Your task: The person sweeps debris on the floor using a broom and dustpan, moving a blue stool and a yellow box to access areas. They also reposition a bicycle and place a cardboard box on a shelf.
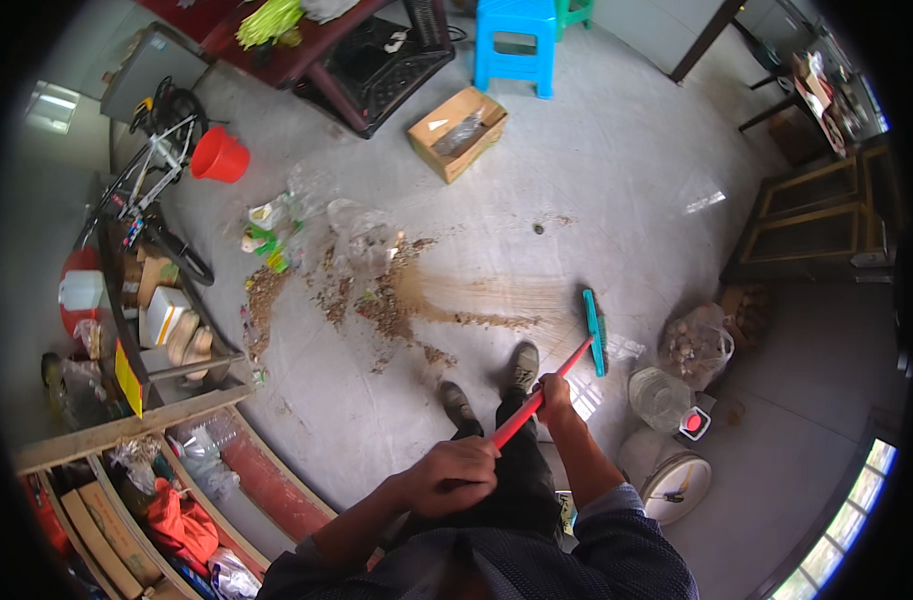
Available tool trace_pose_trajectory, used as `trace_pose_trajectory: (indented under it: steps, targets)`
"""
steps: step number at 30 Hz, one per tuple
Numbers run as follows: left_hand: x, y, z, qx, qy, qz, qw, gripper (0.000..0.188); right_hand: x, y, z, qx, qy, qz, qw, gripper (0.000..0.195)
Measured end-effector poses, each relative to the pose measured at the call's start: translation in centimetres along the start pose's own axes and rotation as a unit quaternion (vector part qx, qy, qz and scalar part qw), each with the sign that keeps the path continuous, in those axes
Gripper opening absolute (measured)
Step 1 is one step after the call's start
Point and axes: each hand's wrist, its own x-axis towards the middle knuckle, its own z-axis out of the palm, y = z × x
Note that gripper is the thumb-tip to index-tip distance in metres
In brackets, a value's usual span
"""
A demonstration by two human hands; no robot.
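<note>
Both of my hands grip the red handle (pixel 518 422) of a broom, which slants up to the right. My left hand (pixel 456 475) is closed round its upper end, near my body. Lower on the handle is my right hand (pixel 554 399). The teal broom head (pixel 594 332) lies at the handle's far end, on the grey floor right of my shoes. To its left, brown dirt and debris (pixel 389 304) are spread over the floor, with faint streaks reaching towards the bristles. Clear plastic sheeting (pixel 359 229) and green and white wrappers (pixel 273 232) lie at the pile's far left side.
An open cardboard box (pixel 458 135) and a blue plastic stool (pixel 515 49) stand ahead. A red bucket (pixel 220 154) and a bicycle (pixel 149 172) are at the left. On the right are a large clear bottle (pixel 659 399), a filled plastic bag (pixel 694 346) and a lidded bucket (pixel 675 487).
</note>
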Motion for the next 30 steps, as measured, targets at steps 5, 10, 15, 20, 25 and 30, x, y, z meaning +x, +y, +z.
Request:
trace_pose_trajectory:
  steps: [5, 10, 15, 20, 25, 30]
  targets:
    - [-5.8, 2.4, -2.8, 0.055, 0.089, 0.003, 0.994, 0.006, 1.8, 7.8, 5.3, -0.013, -0.054, -0.024, 0.998, 0.008]
    - [-10.5, 7.7, -7.5, 0.115, 0.178, -0.024, 0.977, 0.004, -6.0, 12.2, 18.6, 0.012, -0.146, 0.047, 0.988, 0.008]
    - [-10.1, 10.6, -8.9, 0.188, 0.191, -0.025, 0.963, 0.008, -8.8, 14.3, 27.4, 0.05, -0.252, 0.069, 0.964, 0.011]
    - [-8.5, 11.5, -7.9, 0.237, 0.168, -0.028, 0.956, 0.009, -9.1, 13.5, 28.9, 0.06, -0.319, 0.083, 0.942, 0.012]
    - [-4.7, 14.4, -6.7, 0.202, 0.123, 0.091, 0.967, 0.013, -15.3, 7.8, 23.8, 0.052, -0.327, 0.05, 0.942, 0.017]
    - [1.3, 15.2, -6.6, 0.194, 0.151, 0.101, 0.964, 0.014, -15.3, -0.8, 18.8, 0.041, -0.269, -0.053, 0.961, 0.027]
